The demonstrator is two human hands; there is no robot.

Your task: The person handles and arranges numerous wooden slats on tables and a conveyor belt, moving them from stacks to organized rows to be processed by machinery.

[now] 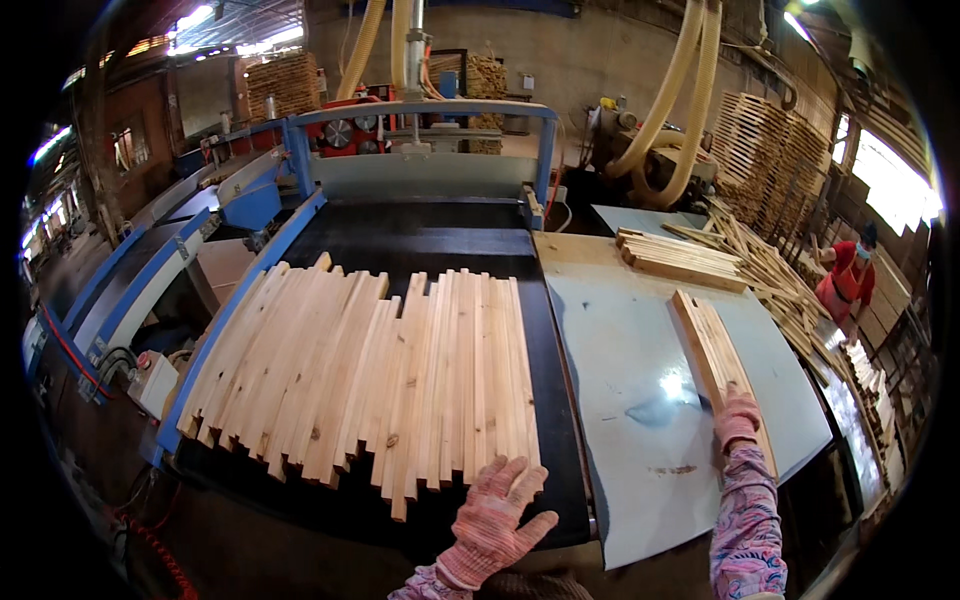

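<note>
A broad row of pale wooden strips lies side by side on a black conveyor belt, with uneven near ends. My left hand, in a pinkish knit glove, is open with spread fingers, its fingertips at the near ends of the row's right side. To the right, a small bundle of wooden strips lies lengthwise on a grey sheet-topped table. My right hand, gloved the same way, is closed over the near part of this bundle; the undersides of its fingers are hidden.
Another stack of strips lies at the table's far end, beside a loose heap of strips. A blue frame spans the belt's far end. A person in red stands at the far right. Yellowish hoses hang behind.
</note>
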